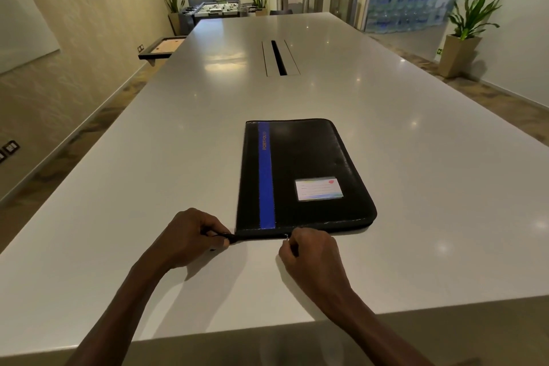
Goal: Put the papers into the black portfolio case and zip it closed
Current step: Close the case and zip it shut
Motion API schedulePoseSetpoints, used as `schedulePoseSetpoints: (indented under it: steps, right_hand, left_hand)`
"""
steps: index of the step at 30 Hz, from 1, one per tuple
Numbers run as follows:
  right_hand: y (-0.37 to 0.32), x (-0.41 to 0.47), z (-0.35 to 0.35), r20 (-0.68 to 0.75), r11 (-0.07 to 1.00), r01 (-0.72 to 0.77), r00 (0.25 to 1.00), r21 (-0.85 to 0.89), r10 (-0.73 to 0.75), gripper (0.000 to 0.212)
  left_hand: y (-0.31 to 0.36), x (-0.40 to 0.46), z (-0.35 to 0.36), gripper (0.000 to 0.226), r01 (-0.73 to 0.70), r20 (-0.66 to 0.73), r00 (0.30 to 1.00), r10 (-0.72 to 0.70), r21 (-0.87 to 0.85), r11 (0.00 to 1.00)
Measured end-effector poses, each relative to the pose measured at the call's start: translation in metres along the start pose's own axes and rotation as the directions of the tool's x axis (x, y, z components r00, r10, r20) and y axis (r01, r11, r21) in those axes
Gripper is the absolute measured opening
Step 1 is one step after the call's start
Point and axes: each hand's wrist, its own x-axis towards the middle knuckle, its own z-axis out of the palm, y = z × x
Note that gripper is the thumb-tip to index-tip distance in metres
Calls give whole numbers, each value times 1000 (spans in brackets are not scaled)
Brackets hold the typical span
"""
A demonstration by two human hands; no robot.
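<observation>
Left hand [190,239]: clenched at the near left corner of the portfolio case, fingers pinched on a thin black cord or tab that runs to that corner; knuckles rest on the tabletop.
Right hand [310,251]: curled at the case's near edge, about midway along it, thumb and forefinger closed on a small silvery zipper pull [286,236].
Gap between hands: the stretch of near edge from the left corner to the pull lies between them; whether that stretch is zipped cannot be told.
Portfolio case [306,163]: black, lying flat and shut, directly beyond both hands, its near edge touching the fingers of each.
Blue stripe [266,178]: runs lengthwise along the case's left side, with the word PORTFOLIO near its far end.
Label window [319,189]: clear pocket with a pale card, on the case's near right quarter, beyond the right hand.
Papers: none seen outside the case.
Tabletop [148,157]: white, glossy, long; the case sits near its front edge.
Cable slot [278,57]: dark opening in the tabletop, well beyond the case's far edge.
</observation>
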Motion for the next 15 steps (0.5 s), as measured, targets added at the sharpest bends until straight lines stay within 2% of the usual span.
schedulePoseSetpoints:
  steps: [3,11,15]
  right_hand:
    - [3,-2,-2,-10,1000,0,1000,-24,0,28]
    - [21,-2,-23,-142,987,-139,982,-86,126,29]
    - [27,-3,-28,-141,984,-138,982,-111,122,31]
  left_hand:
    - [-2,0,-3,17,13,-14,1000,-12,12,1000]
    - [0,-4,1,15,27,-21,999,-27,-17,999]
    - [0,-4,1,15,38,-16,999,-38,-9,999]
